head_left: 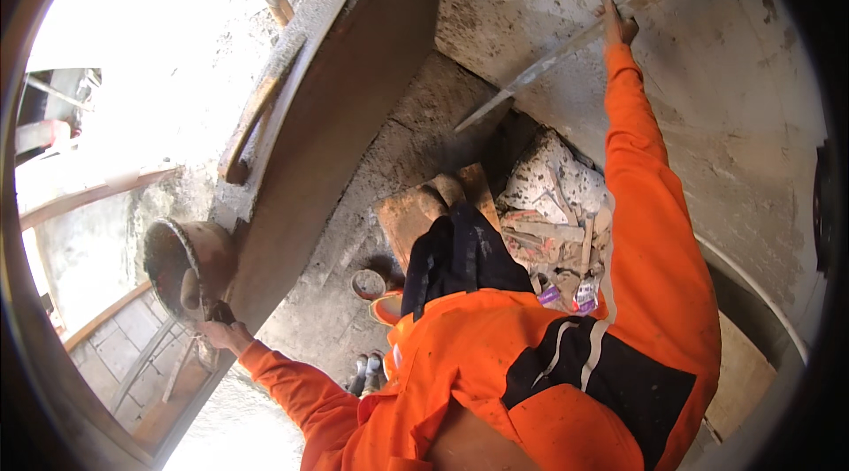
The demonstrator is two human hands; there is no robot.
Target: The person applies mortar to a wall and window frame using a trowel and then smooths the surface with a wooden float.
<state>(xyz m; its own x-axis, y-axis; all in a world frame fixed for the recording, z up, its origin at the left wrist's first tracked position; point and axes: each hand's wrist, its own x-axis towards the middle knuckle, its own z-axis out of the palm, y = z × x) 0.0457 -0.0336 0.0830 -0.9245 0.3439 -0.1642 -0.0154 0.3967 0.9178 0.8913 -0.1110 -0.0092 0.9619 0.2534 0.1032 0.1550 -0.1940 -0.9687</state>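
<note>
My right hand (616, 22) is closed round a long, thin straightedge (548, 64), raised high against the plastered wall on the right. The straightedge slants from the upper right down toward the corner. At the left, my left hand (225, 334) is closed at the lower rim of a mortar-caked bucket (215, 250). The bucket is tipped, its mouth facing left, on the ledge of a half-height wall. A rounded handle (189, 290) shows inside its mouth. What exactly my left fingers grip is hard to make out. Farther along the ledge lies a wooden float (256, 117) with a long handle.
My feet stand on a wooden board (398, 222). Rubble and wood scraps (566, 237) lie to its right. On the floor at left are a round container (368, 283), an orange rounded object (386, 308) and a pair of boots (365, 374). A pale hose (761, 285) curves at right.
</note>
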